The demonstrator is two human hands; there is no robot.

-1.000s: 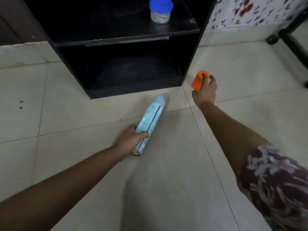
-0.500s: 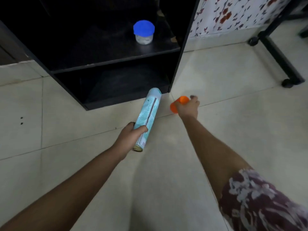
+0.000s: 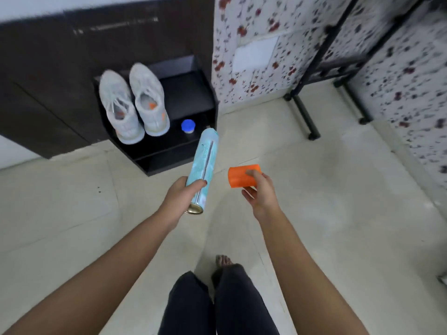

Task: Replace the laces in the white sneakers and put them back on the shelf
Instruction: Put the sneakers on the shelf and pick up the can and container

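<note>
White sneakers [image 3: 131,107] sit as a pair on the top board of the black shelf [image 3: 191,93], side by side and touching or nearly so. From my feed their long axes run away from me, heels nearest, toes toward the dark wall panel. They lie ahead and to the left of both hands, so my left hand [image 3: 180,197] is the nearer one.

That hand is curled round the lower end of a pale blue spray can [image 3: 205,160], which slants up and away so its top points at the shelf's right side. It ends near a small blue-lidded jar [image 3: 188,126] one level down. My right hand [image 3: 261,192] pinches an orange cap [image 3: 243,176], thumb on top and fingers beneath. The cap is just right of the can's body and apart from it.

Motion blur smears the uppers. I think I see lacing on the left shoe, but I cannot tell for the other.

With both hands full, I judge that reaching the sneakers means first freeing the left one. The cap's mouth would have to go forward and left to meet the can's far end.
</note>
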